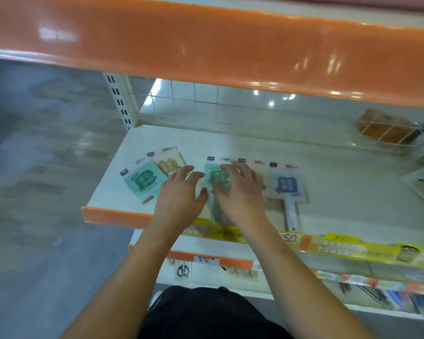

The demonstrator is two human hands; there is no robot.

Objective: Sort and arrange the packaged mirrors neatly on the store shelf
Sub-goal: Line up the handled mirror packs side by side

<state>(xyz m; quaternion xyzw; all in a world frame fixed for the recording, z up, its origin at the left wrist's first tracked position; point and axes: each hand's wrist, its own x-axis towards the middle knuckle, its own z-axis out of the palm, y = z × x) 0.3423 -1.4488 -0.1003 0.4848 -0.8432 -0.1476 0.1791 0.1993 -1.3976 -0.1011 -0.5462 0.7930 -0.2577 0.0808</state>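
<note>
Packaged mirrors are laid flat on a cream shelf (340,192), toward its front left. A teal pack (142,181) lies skewed near the left edge, overlapped at its far corner by a tan pack (168,163). A green pack (217,178) sits in the middle, with a blue pack (288,185) to the right, its white handle (290,214) pointing at the front lip. Between green and blue another pale pack is mostly hidden by the right hand (238,189). That hand is spread wide over the green pack, fingers fanned and lowered toward it; actual contact cannot be told (motion blur). The left hand (181,194) is also spread, nothing held, fingertips near the tan pack's corner and the green pack's left edge. Risks are judged as follows: glossy sleeves are likely to slide over one another, so a push on green could carry the hidden pack along and knock blue askew. The teal pack could be nudged off the shelf's open left end. Handles reaching the orange lip (113,216) could overhang and tip a pack forward.
</note>
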